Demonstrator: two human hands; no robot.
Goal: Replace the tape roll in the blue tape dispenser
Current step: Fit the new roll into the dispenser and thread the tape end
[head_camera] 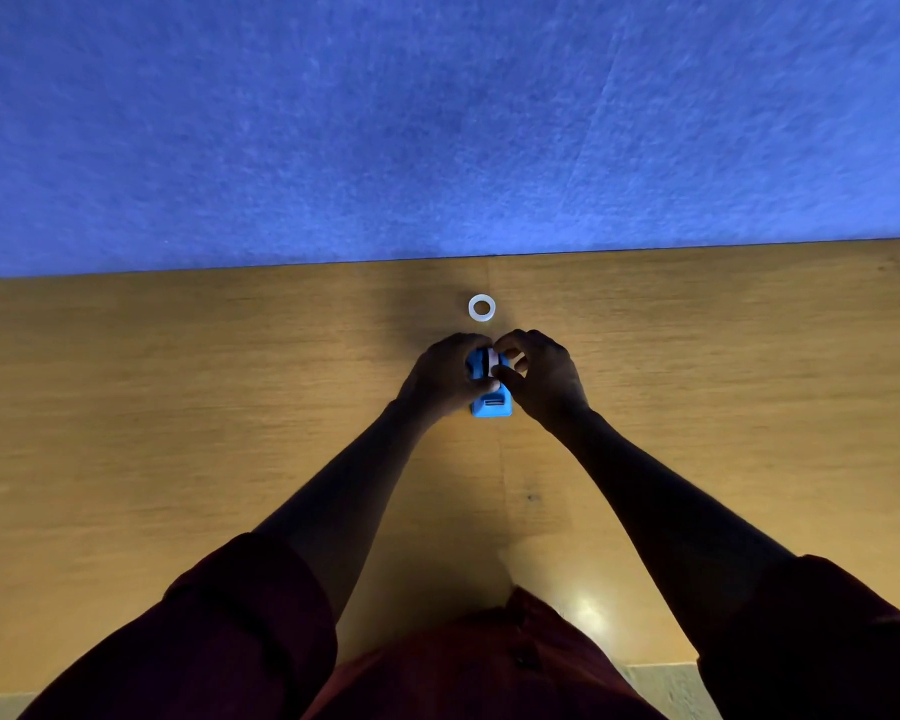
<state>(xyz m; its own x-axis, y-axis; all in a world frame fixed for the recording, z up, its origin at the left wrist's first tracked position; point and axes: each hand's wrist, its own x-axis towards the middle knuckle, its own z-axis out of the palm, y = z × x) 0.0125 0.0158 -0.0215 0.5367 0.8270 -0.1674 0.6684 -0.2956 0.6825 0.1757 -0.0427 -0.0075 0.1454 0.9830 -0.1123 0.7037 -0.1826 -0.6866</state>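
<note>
Closest to the camera are the dark red sleeves, rolled up, with both forearms reaching out over the wooden table. Further out, the left hand is wrapped around the side of the blue tape dispenser, which sits on the table between the hands. The right hand pinches a white tape roll at the dispenser's top with thumb and fingertips (it's partly hidden). Just beyond lies a loose white ring, then a blue wall.
</note>
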